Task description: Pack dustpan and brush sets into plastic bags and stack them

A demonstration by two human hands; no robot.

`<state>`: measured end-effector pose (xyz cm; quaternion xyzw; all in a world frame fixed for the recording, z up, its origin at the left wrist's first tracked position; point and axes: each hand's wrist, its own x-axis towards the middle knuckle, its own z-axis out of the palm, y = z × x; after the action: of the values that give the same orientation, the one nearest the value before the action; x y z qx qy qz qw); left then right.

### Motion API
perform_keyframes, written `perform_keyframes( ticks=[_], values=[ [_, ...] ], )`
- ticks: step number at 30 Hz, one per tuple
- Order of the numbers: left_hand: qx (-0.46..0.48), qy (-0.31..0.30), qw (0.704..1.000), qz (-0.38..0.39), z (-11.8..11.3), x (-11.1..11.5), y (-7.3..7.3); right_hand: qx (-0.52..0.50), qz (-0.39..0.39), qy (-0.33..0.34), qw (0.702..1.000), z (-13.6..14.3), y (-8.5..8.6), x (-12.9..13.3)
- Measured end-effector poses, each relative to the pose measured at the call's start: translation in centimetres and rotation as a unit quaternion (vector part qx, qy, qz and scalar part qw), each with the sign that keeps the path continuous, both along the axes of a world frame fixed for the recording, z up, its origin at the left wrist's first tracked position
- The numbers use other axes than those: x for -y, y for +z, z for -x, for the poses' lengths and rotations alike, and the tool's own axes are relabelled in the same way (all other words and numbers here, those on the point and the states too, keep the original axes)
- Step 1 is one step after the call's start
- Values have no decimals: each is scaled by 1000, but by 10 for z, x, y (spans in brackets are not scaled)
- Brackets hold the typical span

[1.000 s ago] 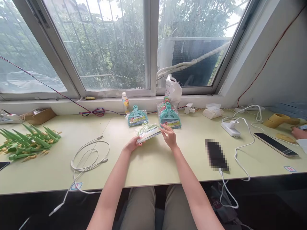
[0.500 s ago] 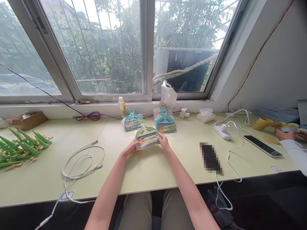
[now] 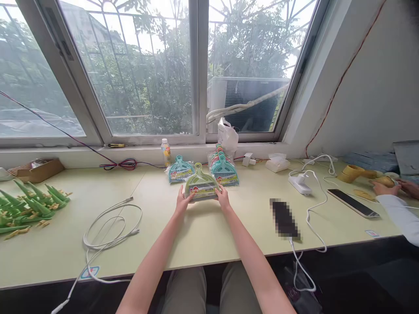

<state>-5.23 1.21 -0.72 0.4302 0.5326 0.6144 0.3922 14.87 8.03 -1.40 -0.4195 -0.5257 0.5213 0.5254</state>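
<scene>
A green mini dustpan-and-brush set [image 3: 201, 185] in clear wrapping is held upright between my two hands, its looped handle at the top. My left hand [image 3: 183, 200] grips the left lower edge, and my right hand [image 3: 223, 197] grips the right one. Behind it on the left lies a wrapped teal dustpan set [image 3: 179, 169]. Just behind on the right stands a stack of similar dustpan sets [image 3: 224, 171], with a teal one in front and pink and green handles showing further back.
A juice bottle [image 3: 166, 151] and a white bag [image 3: 228, 136] stand by the window. Coiled white cable [image 3: 113, 237] and green pointed pieces [image 3: 31, 205] lie left. On the right are a blurred phone [image 3: 284, 219], power strip [image 3: 300, 185], another phone [image 3: 352, 203] and a co-worker's hands [image 3: 388, 187] near tape rolls.
The green dustpan set has turned from tilted to nearly level and upright. My left hand has shifted up its side. The view has tipped up slightly, and the co-worker's hands have moved.
</scene>
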Motion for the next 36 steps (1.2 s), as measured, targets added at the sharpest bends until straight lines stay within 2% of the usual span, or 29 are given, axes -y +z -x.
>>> perform_keyframes(
  ticks=[3,7,9,11,15,16,18,21,23,25,30,33,36],
  values=[
    [-58,61,996,23,8,-3,-2,6,41,38,998,3,2,6],
    [-89,134,986,34,17,-6,-11,63,28,68,995,10,-3,14],
    [-134,150,979,38,20,-9,-14,79,21,57,995,14,-8,18],
    [-184,136,973,31,24,-13,-14,80,34,36,996,16,-12,20],
    [-240,12,971,-6,48,-28,-5,65,54,-7,996,14,-16,19],
    [-262,1,965,-14,59,-33,-4,56,53,-16,997,13,-16,18],
    [-329,48,943,-14,83,-42,-2,37,53,-30,997,12,-15,16],
    [-429,158,889,26,116,-59,-6,17,67,-41,997,12,-14,14],
    [-458,188,868,40,130,-73,-9,7,75,-45,996,13,-13,13],
    [-455,191,869,28,138,-90,-11,2,80,-46,996,14,-11,13],
    [-363,180,913,-35,151,-126,-11,13,66,-53,996,17,-8,20],
    [-301,216,929,-22,158,-137,-15,21,50,-59,997,24,-10,24],
    [-275,253,927,16,160,-137,-17,33,69,-49,996,41,-9,17]
  ],
)
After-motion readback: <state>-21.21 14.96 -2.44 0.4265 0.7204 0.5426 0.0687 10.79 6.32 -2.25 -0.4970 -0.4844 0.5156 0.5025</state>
